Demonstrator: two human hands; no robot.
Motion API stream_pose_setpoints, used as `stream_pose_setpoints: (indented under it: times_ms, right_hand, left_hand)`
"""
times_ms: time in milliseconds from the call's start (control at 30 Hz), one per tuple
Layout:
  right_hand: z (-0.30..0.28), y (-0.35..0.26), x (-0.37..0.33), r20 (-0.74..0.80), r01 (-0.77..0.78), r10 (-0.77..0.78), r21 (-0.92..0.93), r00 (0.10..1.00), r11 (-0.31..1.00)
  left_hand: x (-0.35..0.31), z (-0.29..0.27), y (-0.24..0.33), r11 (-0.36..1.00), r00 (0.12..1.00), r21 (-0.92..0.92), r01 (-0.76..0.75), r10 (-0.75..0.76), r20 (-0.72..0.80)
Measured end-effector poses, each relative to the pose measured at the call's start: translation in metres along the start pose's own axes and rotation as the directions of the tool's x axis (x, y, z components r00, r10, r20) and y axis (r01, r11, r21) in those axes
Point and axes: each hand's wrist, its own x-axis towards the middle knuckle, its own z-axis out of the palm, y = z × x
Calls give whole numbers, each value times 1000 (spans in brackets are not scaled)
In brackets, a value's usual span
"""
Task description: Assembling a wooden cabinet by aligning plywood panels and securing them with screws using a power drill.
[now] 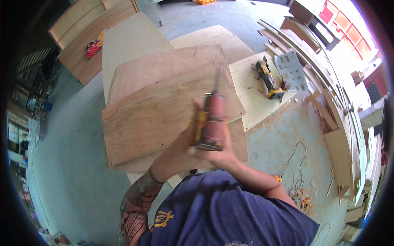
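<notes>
A cordless drill (214,119), red, black and yellow with a long thin bit, is held up in front of my chest, its bit pointing away from me. My left hand (184,137) grips its left side, with one finger reaching up along the body. From the right, my right hand (223,155) closes around the lower part; its fingers are mostly hidden behind the drill. Motion blurs the bit and the drill body. Beneath them lies a plywood panel (156,119) with small dark holes along its edges, stacked on other sheets.
A yellow-and-black power tool (269,80) rests on a pale board (250,98) beside a grey perforated sheet (291,69). Long wood strips and offcuts (338,151) line the right. A cable (297,164) curls over the dusty floor. A wooden cabinet (82,45) stands far left.
</notes>
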Motion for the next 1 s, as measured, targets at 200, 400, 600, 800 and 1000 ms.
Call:
stream_pose_setpoints:
  times_ms: [200, 400, 600, 800, 1000]
  right_hand:
    - [-158, -31, 37, -317, 68, -139, -223, 938, 972]
    - [-309, -3, 77, -315, 248, -257, -68, 914, 966]
    - [-366, 55, 82, -355, 187, -280, -275, 892, 943]
    - [-373, 84, 71, -242, 146, -374, -634, 896, 760]
    - [-356, 82, 82, -269, 168, -356, -536, 895, 827]
  left_hand:
    - [58, 19, 15, 987, 949, 153, -40, 86, -304]
    - [-50, 19, -110, 787, 704, 88, 610, -488, -517]
    - [-121, 28, -143, 612, 399, -125, 781, -643, -653]
    - [-202, -22, -193, 384, 202, 19, 923, -442, -874]
    - [-329, -65, -242, 404, -141, -289, 868, -357, -923]
